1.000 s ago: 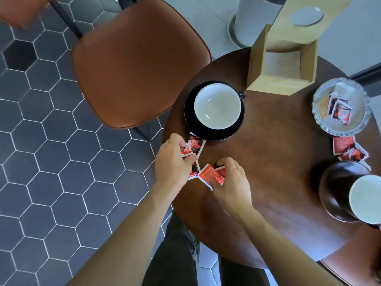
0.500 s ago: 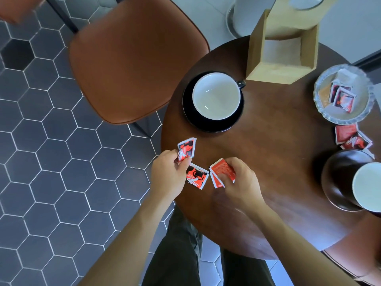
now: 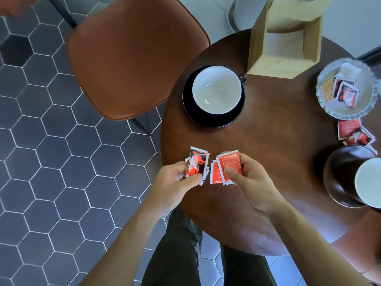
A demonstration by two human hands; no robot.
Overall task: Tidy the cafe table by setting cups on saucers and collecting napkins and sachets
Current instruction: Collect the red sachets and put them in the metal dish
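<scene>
My left hand (image 3: 175, 178) pinches a small stack of red-and-black sachets (image 3: 196, 163) just above the round wooden table's (image 3: 278, 162) near-left edge. Beside it, my right hand (image 3: 251, 182) pinches red sachets (image 3: 227, 166), thumb on top. A white cup (image 3: 216, 89) with a dark handle sits on a black saucer (image 3: 189, 108) at the table's left. Another white cup (image 3: 369, 182) stands on a dark brown saucer (image 3: 340, 174) at the right edge. Two loose sachets (image 3: 354, 134) lie below a glass dish (image 3: 329, 112) that holds more sachets.
A wooden napkin holder (image 3: 276, 62) stands at the back of the table, with pale napkins inside it. A brown leather chair (image 3: 132, 58) sits left of the table over the dark hexagon floor tiles. My legs are under the table's near edge.
Both hands have lifted the sachets off the table near the black saucer and drawn them toward me. The one that lay between my hands is now in a hand.
</scene>
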